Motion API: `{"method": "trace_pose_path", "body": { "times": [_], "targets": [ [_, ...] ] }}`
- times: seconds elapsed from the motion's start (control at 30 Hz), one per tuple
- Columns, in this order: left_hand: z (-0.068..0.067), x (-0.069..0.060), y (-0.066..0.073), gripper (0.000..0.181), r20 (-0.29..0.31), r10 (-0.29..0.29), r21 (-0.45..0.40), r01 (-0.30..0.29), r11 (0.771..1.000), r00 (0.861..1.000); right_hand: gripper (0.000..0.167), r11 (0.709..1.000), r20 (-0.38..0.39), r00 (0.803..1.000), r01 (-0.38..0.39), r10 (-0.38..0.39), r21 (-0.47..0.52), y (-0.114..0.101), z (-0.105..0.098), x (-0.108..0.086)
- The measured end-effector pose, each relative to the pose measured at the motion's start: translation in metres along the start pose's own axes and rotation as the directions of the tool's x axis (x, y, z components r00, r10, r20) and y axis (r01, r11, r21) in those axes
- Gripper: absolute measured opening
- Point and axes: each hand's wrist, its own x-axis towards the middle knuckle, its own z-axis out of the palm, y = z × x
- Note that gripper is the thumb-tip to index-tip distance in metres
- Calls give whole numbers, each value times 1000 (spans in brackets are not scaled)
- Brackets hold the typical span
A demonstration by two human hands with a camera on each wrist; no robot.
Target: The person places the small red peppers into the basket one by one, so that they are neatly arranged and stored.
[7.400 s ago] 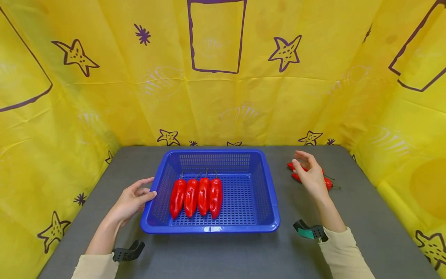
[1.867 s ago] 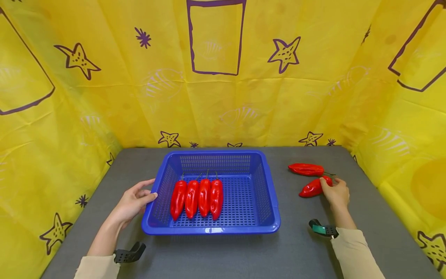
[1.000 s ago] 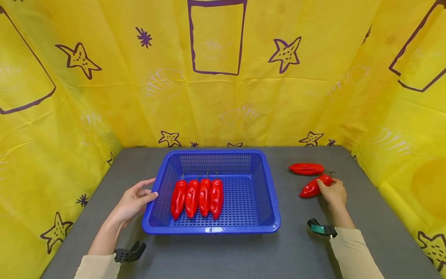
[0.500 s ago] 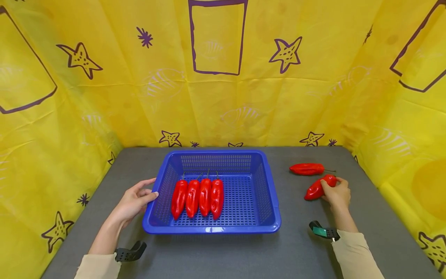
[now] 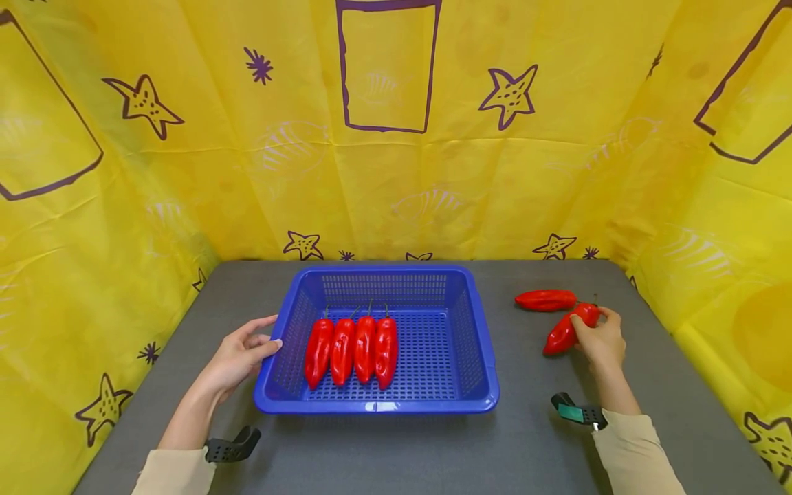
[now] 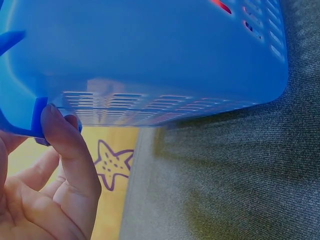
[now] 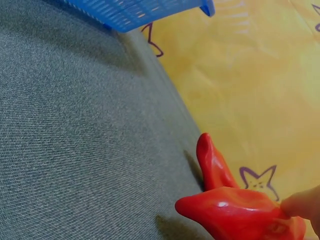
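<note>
My left hand (image 5: 238,357) pinches the left rim of a blue plastic basket (image 5: 371,407); in the left wrist view the thumb (image 6: 70,145) presses on the rim. Several red chili peppers (image 5: 364,350) lie side by side in the basket's left half, stems toward the back. Right of the basket, my right hand (image 5: 603,340) grips a red chili pepper (image 5: 562,335) near its stem end, its tip pointing front-left. In the right wrist view this pepper (image 7: 235,210) has a shadow apart from it on the table. Just behind lies another red chili pepper (image 5: 544,300), stem to the right.
The dark grey cloth-covered table (image 5: 383,454) is enclosed by yellow fabric (image 5: 396,172) printed with starfish and fish at the back and sides. Black bands with mounts (image 5: 232,445) sit on both wrists. Bare basket floor (image 5: 427,357) shows right of the peppers.
My right hand came from above both loose peppers to the front one's stem end, gripped it and turned it steeper, lately shifting it slightly right. The left hand and basket stay put.
</note>
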Motion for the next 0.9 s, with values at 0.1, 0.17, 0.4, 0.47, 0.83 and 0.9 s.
{"method": "trace_pose_path", "body": {
  "times": [0.1,0.17,0.4,0.47,0.83,0.9],
  "targets": [
    [0,0,0,66,1,1,3,-1,1000,1000,73,1000,7,1000,9,-9,3,-4,-1,0],
    [0,1,1,66,-1,0,5,0,1000,1000,73,1000,16,1000,13,-13,4,-7,-1,0],
    [0,2,1,66,-7,-4,16,4,1000,1000,75,999,72,997,42,-43,8,-19,-2,1],
    [0,2,0,66,-7,-3,16,3,1000,1000,75,998,82,995,57,-58,5,-22,-1,2],
    [0,1,-1,67,1,1,5,-1,1000,1000,74,989,138,979,148,-147,4,-39,0,0],
    [-1,1,-1,67,1,1,4,-1,1000,1000,74,986,143,976,167,-163,-13,-43,0,-1]
  ]
}}
